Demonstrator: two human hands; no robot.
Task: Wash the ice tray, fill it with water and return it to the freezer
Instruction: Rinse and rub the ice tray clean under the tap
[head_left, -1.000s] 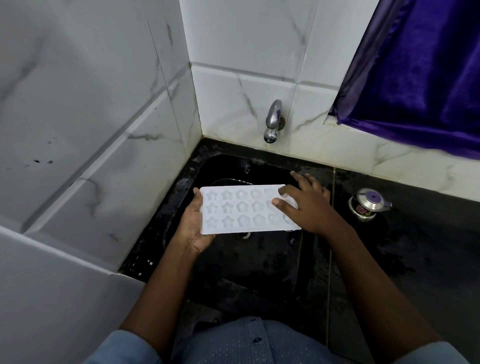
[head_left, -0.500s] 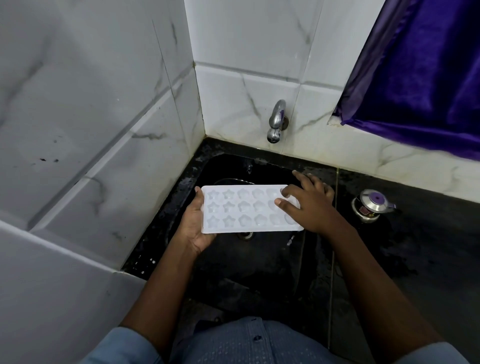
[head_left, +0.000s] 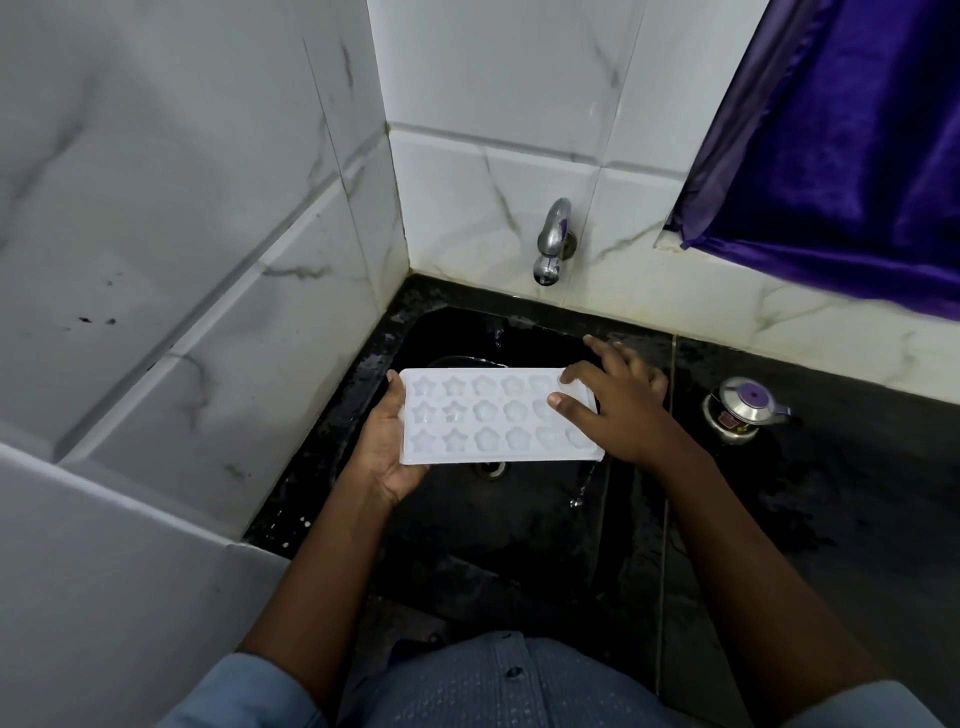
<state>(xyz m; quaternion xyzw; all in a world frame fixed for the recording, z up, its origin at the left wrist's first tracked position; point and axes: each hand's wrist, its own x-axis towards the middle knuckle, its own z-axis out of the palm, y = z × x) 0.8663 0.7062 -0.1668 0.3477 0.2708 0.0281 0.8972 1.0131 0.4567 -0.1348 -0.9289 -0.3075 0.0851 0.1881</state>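
A white ice tray (head_left: 488, 421) with star and flower shaped cells is held level over the black sink (head_left: 519, 519), just above the drain. My left hand (head_left: 387, 441) grips its left end from below, thumb on the rim. My right hand (head_left: 618, 405) lies on the tray's right end with the thumb and a fingertip on the cells and the other fingers spread past the far edge. The steel tap (head_left: 553, 241) sticks out of the tiled wall behind the tray; no water stream shows from it.
White marble-look tiled walls close in the sink on the left and back. A small steel container with a purple knob (head_left: 743, 410) stands on the wet black counter (head_left: 831, 493) to the right. A purple curtain (head_left: 841, 145) hangs at the upper right.
The tray and both hands stay nearly in place over the sink. My right hand's fingers have shifted slightly on the tray's right end.
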